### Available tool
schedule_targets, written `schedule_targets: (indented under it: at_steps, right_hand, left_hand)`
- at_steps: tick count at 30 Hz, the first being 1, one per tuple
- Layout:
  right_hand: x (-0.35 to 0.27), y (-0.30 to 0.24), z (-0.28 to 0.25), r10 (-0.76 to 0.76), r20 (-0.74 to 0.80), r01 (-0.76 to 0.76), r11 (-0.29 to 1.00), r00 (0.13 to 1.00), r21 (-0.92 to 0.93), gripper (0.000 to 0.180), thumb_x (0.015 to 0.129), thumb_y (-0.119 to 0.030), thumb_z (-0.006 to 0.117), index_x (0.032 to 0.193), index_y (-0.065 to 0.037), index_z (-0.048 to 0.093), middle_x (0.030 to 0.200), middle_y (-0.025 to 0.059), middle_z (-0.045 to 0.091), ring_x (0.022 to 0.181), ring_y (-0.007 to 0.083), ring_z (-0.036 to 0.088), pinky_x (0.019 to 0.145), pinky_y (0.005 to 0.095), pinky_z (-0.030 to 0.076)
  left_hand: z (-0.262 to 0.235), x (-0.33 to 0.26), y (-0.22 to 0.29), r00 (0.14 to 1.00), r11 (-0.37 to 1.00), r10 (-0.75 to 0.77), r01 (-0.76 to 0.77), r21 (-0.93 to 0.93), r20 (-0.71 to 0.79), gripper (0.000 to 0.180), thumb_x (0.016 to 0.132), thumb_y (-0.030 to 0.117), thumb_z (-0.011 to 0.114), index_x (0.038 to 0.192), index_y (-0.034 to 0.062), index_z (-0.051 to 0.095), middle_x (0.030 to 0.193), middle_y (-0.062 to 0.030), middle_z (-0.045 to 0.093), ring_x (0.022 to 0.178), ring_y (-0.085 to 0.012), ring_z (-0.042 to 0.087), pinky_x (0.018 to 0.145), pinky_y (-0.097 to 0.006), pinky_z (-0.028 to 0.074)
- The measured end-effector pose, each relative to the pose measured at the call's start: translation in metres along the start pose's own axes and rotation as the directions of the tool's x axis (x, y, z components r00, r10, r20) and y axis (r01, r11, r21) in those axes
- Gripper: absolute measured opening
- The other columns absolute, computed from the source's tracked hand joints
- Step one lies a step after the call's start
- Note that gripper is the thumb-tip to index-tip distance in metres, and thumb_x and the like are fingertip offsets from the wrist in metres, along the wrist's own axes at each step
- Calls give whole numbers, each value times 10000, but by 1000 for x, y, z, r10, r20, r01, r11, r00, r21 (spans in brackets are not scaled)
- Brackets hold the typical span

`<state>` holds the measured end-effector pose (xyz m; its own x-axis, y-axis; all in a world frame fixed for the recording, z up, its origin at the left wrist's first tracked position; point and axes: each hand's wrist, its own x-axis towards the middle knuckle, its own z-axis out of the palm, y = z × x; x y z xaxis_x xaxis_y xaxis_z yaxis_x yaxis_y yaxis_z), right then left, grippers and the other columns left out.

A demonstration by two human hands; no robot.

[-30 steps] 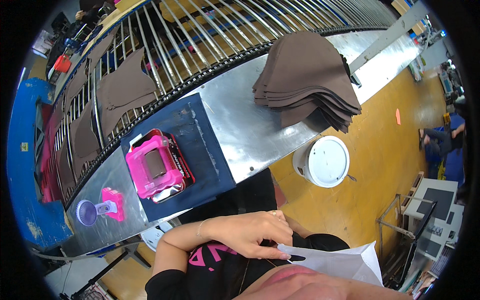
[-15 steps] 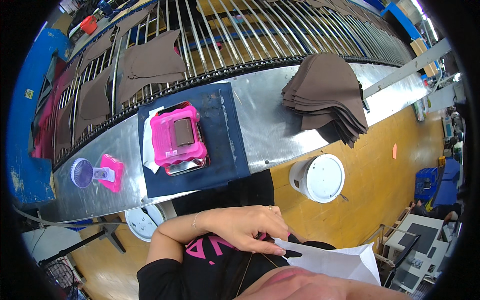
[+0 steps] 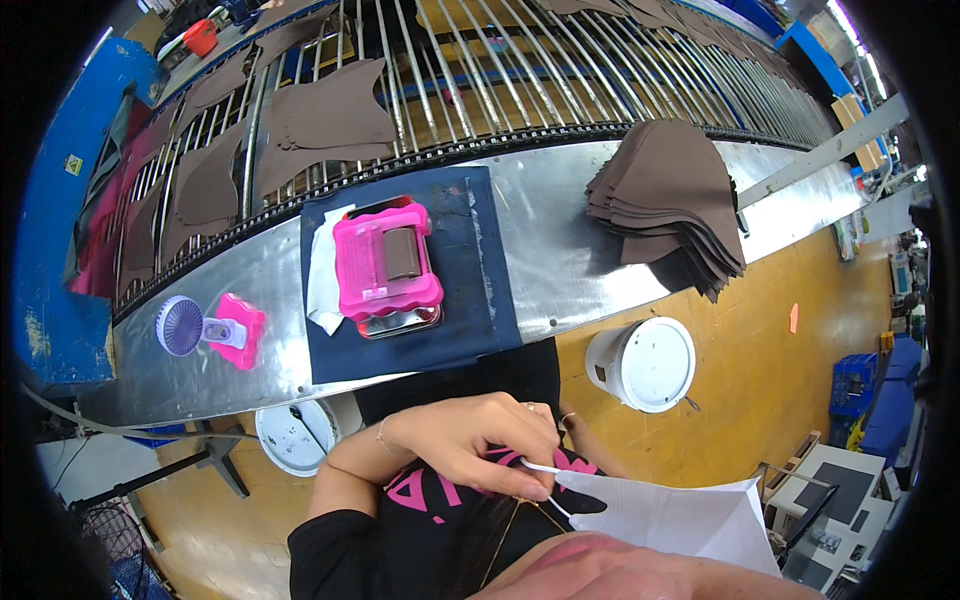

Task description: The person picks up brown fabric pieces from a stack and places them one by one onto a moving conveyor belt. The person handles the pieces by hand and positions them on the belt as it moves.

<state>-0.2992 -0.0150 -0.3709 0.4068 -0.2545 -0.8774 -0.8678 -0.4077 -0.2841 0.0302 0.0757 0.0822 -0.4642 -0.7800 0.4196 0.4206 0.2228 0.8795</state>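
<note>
My left hand is closed in front of my chest, a thin white strap pinched between its thumb and fingers. The strap runs to a white face mask, which spreads out to the right below my chin. Past the left hand's knuckles, my right forearm shows with a band at the wrist. The right hand itself is mostly hidden behind the left, so its fingers cannot be made out. Both hands are off the metal table, above my black shirt.
On a dark blue mat sits a pink-lidded container with a small brown block on top. A purple fan stands left, a stack of brown pieces right. Behind runs a roller conveyor. White buckets stand below the table.
My left hand has pulled slightly left and its fingers have curled more, drawing the strap out from the mask. My right forearm and wrist have come into sight. The view has shifted slightly.
</note>
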Motion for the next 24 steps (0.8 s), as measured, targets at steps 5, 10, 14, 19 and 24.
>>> schedule_targets:
  at_steps: [5,10,14,19,24]
  right_hand:
    - [-53,-28,-89,-241,-106,237,970,965,-54,304,912,-264,482,1082,-71,644,1065,139,661,981,304,618,829,388,469]
    - [-164,-109,-204,-333,-79,333,943,940,-9,349,923,-331,525,1118,-68,645,1049,110,677,938,277,636,833,339,480]
    - [-241,-196,-269,-488,72,492,869,870,-55,414,934,-403,523,1137,-63,641,1057,113,678,942,273,642,847,337,481]
    - [-323,-263,-309,-937,5,933,348,349,94,424,924,-398,551,1061,-11,658,973,129,688,869,264,659,756,327,515]
    - [-344,-307,-321,-975,-34,953,-222,-220,205,510,909,-444,535,970,49,653,904,122,687,720,249,666,612,306,524]
  left_hand:
    - [-2,-35,21,972,988,61,-92,-126,-226,114,746,105,690,762,-7,676,688,-107,625,631,-244,568,684,-377,339]
    - [-9,-48,28,962,984,115,-145,-104,-246,111,720,114,696,729,4,679,679,-105,627,616,-243,561,678,-380,334]
    - [-9,-52,32,953,986,122,-149,-78,-279,119,704,117,705,725,4,675,659,-100,621,609,-243,562,669,-383,332]
    - [-11,-61,45,910,969,224,-246,-20,-349,119,716,117,703,713,6,663,644,-93,613,587,-239,562,646,-368,330]
    - [-10,-67,56,836,861,329,-457,-225,-440,129,706,133,702,689,13,656,615,-84,603,543,-229,546,622,-347,332]
